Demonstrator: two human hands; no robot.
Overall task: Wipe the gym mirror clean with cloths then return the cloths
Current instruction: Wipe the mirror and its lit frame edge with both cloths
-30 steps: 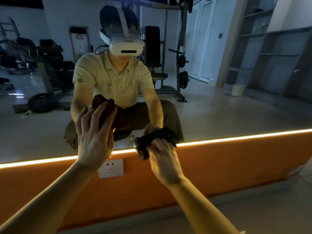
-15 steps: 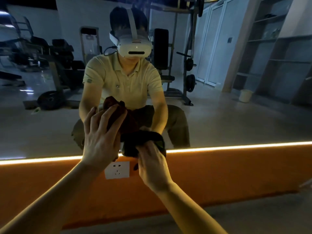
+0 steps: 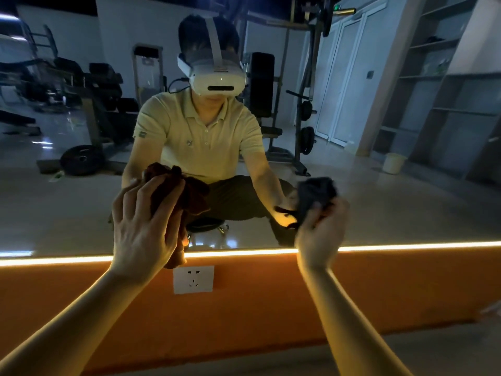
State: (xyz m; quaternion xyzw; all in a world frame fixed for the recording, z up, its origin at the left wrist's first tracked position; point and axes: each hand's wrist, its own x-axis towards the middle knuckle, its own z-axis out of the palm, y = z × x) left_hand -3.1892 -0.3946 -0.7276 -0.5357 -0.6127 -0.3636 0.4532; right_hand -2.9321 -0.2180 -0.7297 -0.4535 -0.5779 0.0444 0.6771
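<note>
my left hand (image 3: 141, 229), fingers (image 3: 147, 196) straight, presses brown cloth (image 3: 175, 256) on mirror (image 3: 406, 185) | right hand (image 3: 320, 240) clutches dark cloth (image 3: 314, 196) | I should overlap strokes

rust-brown cloth (image 3: 192, 196) and dark grey cloth (image 3: 317, 191), both plain. wall band (image 3: 271, 308) is orange, socket plate (image 3: 193, 279) white, light strip (image 3: 406, 246) warm yellow. reflected polo shirt (image 3: 198, 142) pale yellow, headset (image 3: 217, 77) white.

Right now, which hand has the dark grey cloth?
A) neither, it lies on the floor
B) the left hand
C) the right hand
C: the right hand grips the dark grey cloth with curled fingers, while the left hand presses a reddish-brown cloth flat with spread fingers.
</note>
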